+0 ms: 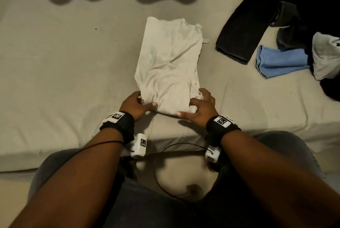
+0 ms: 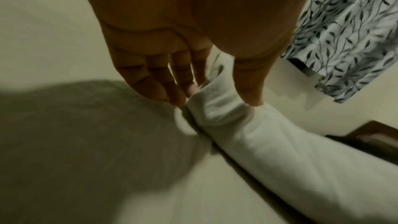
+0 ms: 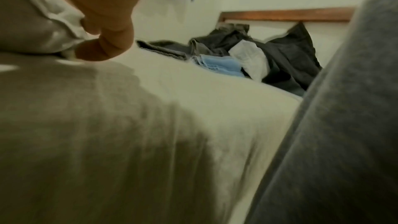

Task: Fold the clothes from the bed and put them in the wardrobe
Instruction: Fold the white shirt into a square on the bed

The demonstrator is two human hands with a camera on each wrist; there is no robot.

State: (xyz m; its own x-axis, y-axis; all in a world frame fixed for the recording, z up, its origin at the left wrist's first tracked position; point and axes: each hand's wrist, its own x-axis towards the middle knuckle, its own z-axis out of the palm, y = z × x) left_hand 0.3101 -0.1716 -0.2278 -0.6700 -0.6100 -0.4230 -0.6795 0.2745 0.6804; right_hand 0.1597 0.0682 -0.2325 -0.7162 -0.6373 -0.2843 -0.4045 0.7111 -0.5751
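The cream garment, folded into a long creased strip, lies mid-bed; the left hand and the right hand each pinch its near corners.

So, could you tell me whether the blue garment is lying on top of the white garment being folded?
No, the blue garment lies apart, right of the white garment.

pale beige garment, folded lengthwise, flat on bed
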